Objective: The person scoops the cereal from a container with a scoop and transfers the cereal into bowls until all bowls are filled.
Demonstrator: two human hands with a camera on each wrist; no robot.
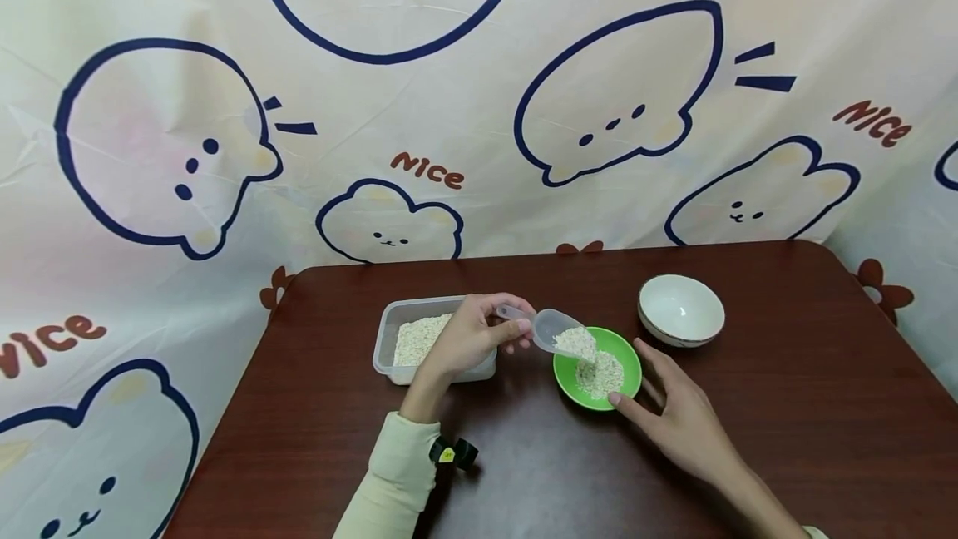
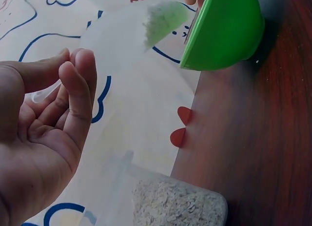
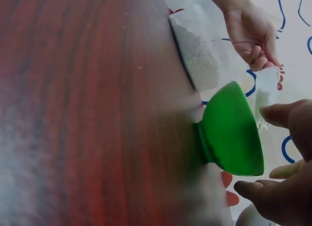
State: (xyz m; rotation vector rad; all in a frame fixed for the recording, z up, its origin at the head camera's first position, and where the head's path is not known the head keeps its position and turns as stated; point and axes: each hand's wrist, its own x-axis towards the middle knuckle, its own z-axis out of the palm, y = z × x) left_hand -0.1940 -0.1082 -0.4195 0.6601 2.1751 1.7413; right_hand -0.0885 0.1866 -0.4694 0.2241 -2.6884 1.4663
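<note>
My left hand (image 1: 467, 335) pinches the handle of a clear plastic scoop (image 1: 550, 325). The scoop tilts over a small green bowl (image 1: 566, 385), and pale oat flakes (image 1: 576, 343) lie toward its lowered lip. More oats (image 1: 601, 374) cover part of the bowl's bottom. Beside the bowl is my right hand (image 1: 684, 418), thumb at its near rim and extended fingers along its right side. In the right wrist view the green bowl (image 3: 231, 133) stands upright on the table, between the thumb and the fingers (image 3: 248, 189). Oats also fill a clear plastic container (image 1: 382, 348) behind my left forearm.
A white bowl (image 1: 681, 310) stands at the back right, behind my right hand. The dark wooden table (image 1: 808, 373) ends at a cloth backdrop (image 1: 479, 106) with cartoon drawings. On my left sleeve is a small black strap with a yellow mark (image 1: 446, 455).
</note>
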